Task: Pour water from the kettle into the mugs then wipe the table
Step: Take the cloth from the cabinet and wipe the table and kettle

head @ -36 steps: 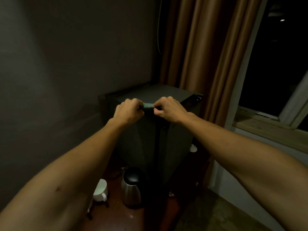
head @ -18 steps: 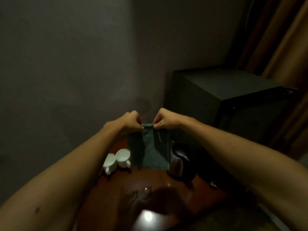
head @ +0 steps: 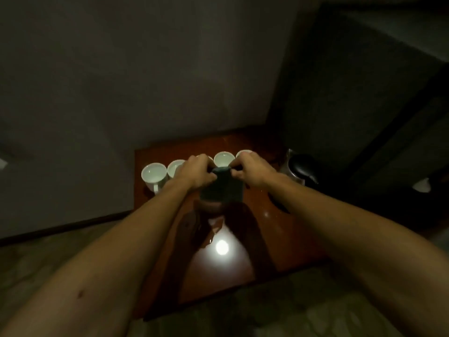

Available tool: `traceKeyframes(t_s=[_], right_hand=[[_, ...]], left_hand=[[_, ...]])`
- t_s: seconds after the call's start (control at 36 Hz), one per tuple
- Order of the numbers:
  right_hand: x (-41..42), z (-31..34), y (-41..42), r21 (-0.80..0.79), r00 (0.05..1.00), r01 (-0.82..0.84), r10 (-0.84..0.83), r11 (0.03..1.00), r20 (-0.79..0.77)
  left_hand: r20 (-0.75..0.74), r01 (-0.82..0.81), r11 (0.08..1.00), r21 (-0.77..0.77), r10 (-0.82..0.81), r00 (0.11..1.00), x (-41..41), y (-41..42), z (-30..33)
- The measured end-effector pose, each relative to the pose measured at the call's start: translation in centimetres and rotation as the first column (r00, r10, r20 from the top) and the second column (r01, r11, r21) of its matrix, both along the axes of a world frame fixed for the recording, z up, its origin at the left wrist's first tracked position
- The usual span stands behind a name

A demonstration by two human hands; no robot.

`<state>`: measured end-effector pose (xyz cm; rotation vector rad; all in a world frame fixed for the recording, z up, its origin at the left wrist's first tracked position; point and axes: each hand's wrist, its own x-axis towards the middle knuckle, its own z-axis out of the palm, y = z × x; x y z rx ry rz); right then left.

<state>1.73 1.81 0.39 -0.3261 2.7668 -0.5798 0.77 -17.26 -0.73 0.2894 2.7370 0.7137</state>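
A dark green cloth (head: pixel 222 188) hangs folded above the middle of the glossy brown table (head: pixel 274 242). My left hand (head: pixel 197 171) pinches its top left corner and my right hand (head: pixel 252 171) pinches its top right corner. Several white mugs stand in a row along the table's far edge; the leftmost mug (head: pixel 153 176) and another mug (head: pixel 224 158) show fully, the rest are partly hidden behind my hands. The steel kettle (head: pixel 300 170) with a black lid stands at the table's far right. Spilled water (head: pixel 213 233) glistens on the tabletop below the cloth.
A tall black cabinet (head: pixel 364 98) stands right of the table, close to the kettle. A grey wall (head: pixel 121 81) runs behind the mugs. A lamp reflection (head: pixel 221 246) shines on the tabletop. Patterned floor (head: pixel 243 317) lies in front.
My view has swung from the cabinet top down onto the table. Both hands carried the cloth from the cabinet to above the table, where it hangs shorter, folded.
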Motion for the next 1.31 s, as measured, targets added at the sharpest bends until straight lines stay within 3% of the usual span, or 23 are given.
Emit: traceKeyframes(t_s=[0.08,0.17,0.22,0.31,0.53,0.67,0.75,0.86,0.94,1.06,1.17,1.31], right_hand=[[2.5,-2.8,0.5,0.122,1.000,-0.002,0.004,0.993,-0.019],[5.3,-7.3,0.9,0.235,0.995,-0.039,0.017,0.971,0.096],[6.8,-10.6,1.4,0.218,0.978,-0.055,0.008,0.974,0.209],[8.4,-13.8,1.4,0.167,0.966,-0.066,0.021,0.984,0.258],[7.7,-18.8,-3.1,0.055,0.998,-0.056,0.055,0.997,0.005],[5.5,-22.4,-4.5,0.103,1.000,-0.017,0.017,0.995,0.007],[5.7,-24.3,-2.5,0.138,1.000,0.004,0.000,0.990,-0.030],[6.5,-24.6,-0.1,0.134,0.978,0.206,-0.200,0.969,-0.060],[8.4,-24.6,-0.4,0.162,0.970,0.243,-0.239,0.956,-0.045],[11.8,-24.6,-4.2,0.184,0.992,0.123,-0.120,0.975,-0.027],[14.3,-24.4,-12.0,0.134,0.989,-0.144,0.145,0.981,0.001],[12.0,-24.5,-19.1,0.189,0.951,-0.304,0.310,0.934,-0.001]], left_hand=[[-0.055,0.043,0.996,-0.073,-0.047,0.997,3.0,0.8,-3.3],[0.073,0.134,0.976,-0.171,-0.123,0.990,6.5,1.4,-7.7],[0.187,0.186,0.963,-0.193,-0.150,0.971,8.6,1.5,-10.1],[0.184,0.183,0.963,-0.199,-0.147,0.972,10.4,1.2,-12.5],[-0.027,0.024,0.967,-0.252,-0.032,0.999,9.8,-1.4,-14.9],[-0.182,-0.055,0.950,-0.307,-0.002,0.983,9.2,-3.5,-15.9],[-0.185,-0.063,0.947,-0.316,0.004,0.983,8.8,-4.6,-16.6],[-0.169,-0.091,0.945,-0.316,0.038,0.985,8.9,-6.3,-17.0],[-0.173,-0.116,0.946,-0.301,0.066,0.983,9.1,-7.6,-17.1],[-0.213,-0.165,0.956,-0.241,0.114,0.970,9.5,-9.4,-17.3],[-0.233,-0.216,0.957,-0.196,0.168,0.958,10.3,-11.2,-17.5],[-0.262,-0.253,0.949,-0.189,0.199,0.944,11.4,-12.5,-17.4]])
